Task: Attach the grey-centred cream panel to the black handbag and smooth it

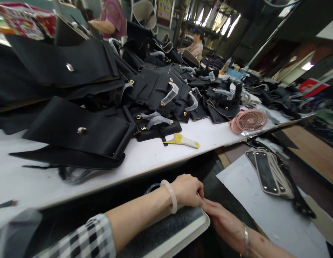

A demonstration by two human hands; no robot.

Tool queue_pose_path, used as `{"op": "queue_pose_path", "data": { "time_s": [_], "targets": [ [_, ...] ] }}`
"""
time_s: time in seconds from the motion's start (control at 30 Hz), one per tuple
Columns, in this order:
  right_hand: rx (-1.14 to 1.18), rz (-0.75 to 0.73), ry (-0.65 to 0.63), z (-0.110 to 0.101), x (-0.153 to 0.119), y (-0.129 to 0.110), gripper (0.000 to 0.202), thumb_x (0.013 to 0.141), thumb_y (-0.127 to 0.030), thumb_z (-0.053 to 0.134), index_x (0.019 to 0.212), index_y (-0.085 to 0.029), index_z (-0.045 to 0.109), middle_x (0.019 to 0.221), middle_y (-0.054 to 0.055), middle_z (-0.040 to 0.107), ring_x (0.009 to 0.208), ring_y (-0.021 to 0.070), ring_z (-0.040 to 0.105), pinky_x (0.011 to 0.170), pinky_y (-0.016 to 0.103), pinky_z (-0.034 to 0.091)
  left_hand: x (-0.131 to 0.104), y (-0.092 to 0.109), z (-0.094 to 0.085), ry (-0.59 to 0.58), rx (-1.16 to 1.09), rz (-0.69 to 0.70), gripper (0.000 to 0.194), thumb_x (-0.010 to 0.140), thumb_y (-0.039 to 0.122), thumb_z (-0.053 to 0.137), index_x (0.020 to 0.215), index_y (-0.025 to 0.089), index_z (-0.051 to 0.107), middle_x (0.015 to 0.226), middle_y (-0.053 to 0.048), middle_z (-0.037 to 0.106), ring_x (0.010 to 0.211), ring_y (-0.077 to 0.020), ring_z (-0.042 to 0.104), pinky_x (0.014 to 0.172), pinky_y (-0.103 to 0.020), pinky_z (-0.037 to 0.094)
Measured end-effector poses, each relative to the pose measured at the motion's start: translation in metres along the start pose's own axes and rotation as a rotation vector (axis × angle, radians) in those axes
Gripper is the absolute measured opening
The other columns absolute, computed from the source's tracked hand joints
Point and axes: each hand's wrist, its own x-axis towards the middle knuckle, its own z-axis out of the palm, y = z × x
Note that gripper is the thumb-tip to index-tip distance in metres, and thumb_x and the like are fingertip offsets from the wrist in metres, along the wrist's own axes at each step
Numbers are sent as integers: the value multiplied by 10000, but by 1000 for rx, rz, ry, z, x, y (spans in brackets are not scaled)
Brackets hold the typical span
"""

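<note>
**One pale-edged panel [179,231], gripped at lower centre**

Left hand [186,190], inside a white bangle [170,196], curled closed on the panel's far corner. Right hand [223,220] touching the same corner, partly open; impossible to tell how firmly pressed. Beyond, on the white tabletop [209,138]: yellow-tipped tool [182,141] at centre, black bags [147,86] piled across the upper left and centre, pink fan [248,121] right of centre. At right, dark pale-rimmed pieces [267,172] beside a white sheet [252,193].

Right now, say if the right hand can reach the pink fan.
Probably yes: the pink fan stands uncovered on the white table, though the right hand is at the corner of the pale-edged panel.
</note>
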Motion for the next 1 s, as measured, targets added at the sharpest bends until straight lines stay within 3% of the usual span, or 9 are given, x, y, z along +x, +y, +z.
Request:
{"op": "queue_pose_path", "data": {
  "time_s": [0.13, 0.3, 0.4, 0.53, 0.63, 0.77, 0.9, 1.0],
  "targets": [
    [-160, 92, -41, -4, 1, -12, 315, 845, -473, 690, 983, -197, 752, 914, 36, 726, 902, 214, 621, 884, 329, 401, 1, -4, -4, -49, -62, 7, 276, 702, 259, 593, 931, 241, 746, 974, -39, 748, 929, -241, 689, 823, -324, 537],
    [-280, 110, -50, 0, 3, -19, 406, 855, -541, 652, 1043, -193, 741, 922, 40, 726, 893, 225, 630, 891, 341, 403, -14, -7, -15, -24, -131, -22, 459, 742, 253, 569, 1187, 189, 664, 1152, -67, 708, 1036, -223, 667, 879, -285, 524],
    [-253, 79, -43, 3, 1, -18, 481, 839, -587, 652, 1124, -205, 713, 953, 38, 726, 934, 234, 630, 942, 358, 395, -42, -4, -22, 91, -127, -66, 515, 767, 293, 566, 1266, 174, 617, 1259, -86, 653, 1122, -245, 623, 966, -329, 489],
    [-143, 10, -87, 5, -2, -11, 467, 850, -524, 675, 1221, -240, 660, 1055, 27, 714, 1004, 222, 615, 946, 340, 394, -101, 1, -23, 397, -155, -158, 484, 768, 267, 588, 1247, 210, 631, 1261, -56, 650, 1130, -252, 603, 1021, -352, 442],
    [-72, -1, -97, 2, -3, -4, 417, 873, -509, 646, 1187, -235, 677, 1095, 30, 707, 1030, 219, 602, 935, 326, 395, -148, 5, -9, 642, -196, -273, 396, 834, 312, 568, 1212, 221, 642, 1222, -38, 664, 1055, -231, 623, 969, -313, 460],
    [-84, 51, -65, -8, -4, -2, 483, 861, -602, 610, 1163, -234, 693, 1065, 50, 717, 975, 216, 617, 880, 322, 415, -196, 0, 22, 825, -313, -503, 462, 878, 473, 537, 1247, 208, 619, 1108, -44, 701, 773, -200, 644, 758, -298, 519],
    [-212, 50, -45, -15, -2, -12, 509, 773, -571, 734, 1169, -253, 694, 1023, 56, 725, 867, 184, 625, 774, 292, 424, -227, -18, 58, 1031, -589, -586, 536, 828, 591, 582, 1176, 194, 678, 1157, -64, 694, 1100, -276, 608, 989, -354, 461],
    [-313, 120, -51, -21, 4, -18, 565, 734, -584, 763, 1193, -264, 684, 998, 61, 730, 809, 178, 631, 729, 287, 435, -240, -23, 90, 1038, -926, -657, 583, 841, 629, 566, 1248, 218, 643, 1317, -83, 618, 1263, -285, 521, 1045, -395, 431]
  ]
}}
